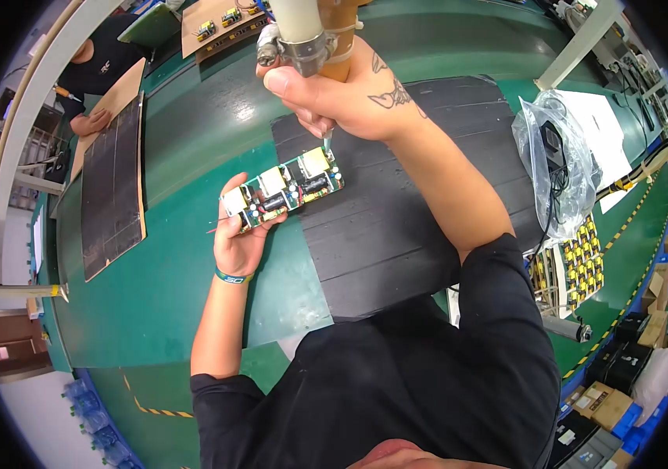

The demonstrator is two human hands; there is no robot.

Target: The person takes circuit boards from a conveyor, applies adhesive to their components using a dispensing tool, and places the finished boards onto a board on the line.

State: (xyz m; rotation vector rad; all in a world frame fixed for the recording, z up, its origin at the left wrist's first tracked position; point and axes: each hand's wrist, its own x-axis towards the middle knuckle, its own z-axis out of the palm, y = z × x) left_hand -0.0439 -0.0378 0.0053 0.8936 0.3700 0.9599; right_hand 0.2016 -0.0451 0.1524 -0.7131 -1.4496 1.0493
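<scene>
My left hand (pixel 238 252) grips a long green circuit board (pixel 293 194) by its left end, thumb on top and fingers underneath. Yellow-topped transformers, black cylindrical capacitors and small white parts stand up from it. My right hand (pixel 353 100) is wrapped round a glue gun (pixel 338 31) with an orange-brown body, a white cylinder and a metal clamp. Its narrow nozzle (pixel 327 143) points down right at the board's upper right end. Both hands are raised over the green bench (pixel 291 273) and a black mat (pixel 396 234).
Right of the mat lies a clear plastic bag (pixel 541 172) with a black adapter and cable. Several yellow-topped boards (pixel 584 262) sit low on the right. A black-faced panel (pixel 115 195) stands at left, near another person's hand (pixel 93 123). Across the bench is a cardboard tray (pixel 220 35) of boards.
</scene>
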